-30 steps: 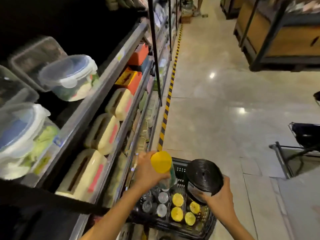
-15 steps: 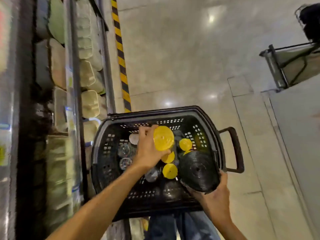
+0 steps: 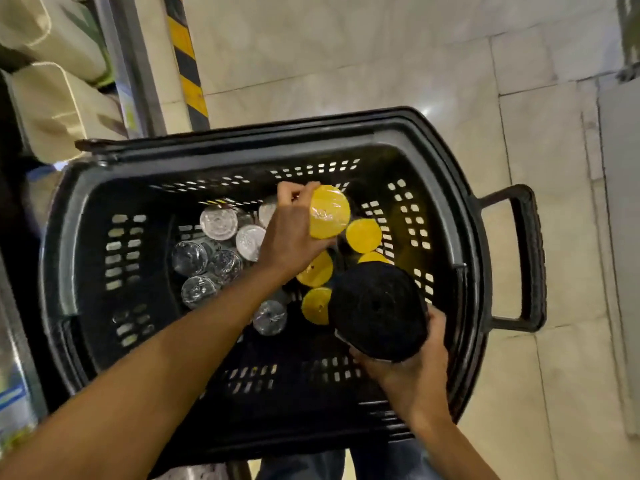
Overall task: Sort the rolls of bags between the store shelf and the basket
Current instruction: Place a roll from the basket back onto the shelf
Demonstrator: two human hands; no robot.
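A black perforated basket (image 3: 86,216) fills the middle of the view. Several yellow rolls (image 3: 363,235) and several clear rolls (image 3: 219,221) stand on end inside it. My left hand (image 3: 291,233) grips one yellow roll (image 3: 329,211) upright, just above the other yellow ones near the basket's far wall. My right hand (image 3: 412,372) holds a thick black roll (image 3: 377,310) from below, inside the basket's right half, close to the yellow rolls.
The store shelf (image 3: 52,98) with pale packaged goods runs along the left edge. A yellow-and-black floor stripe (image 3: 187,64) lies beside it. The basket's handle (image 3: 519,258) sticks out to the right over the tiled floor (image 3: 381,57).
The view has tilted down from the shelf aisle to the basket. Both hands have dropped lower into the basket, still holding the yellow roll and the black roll.
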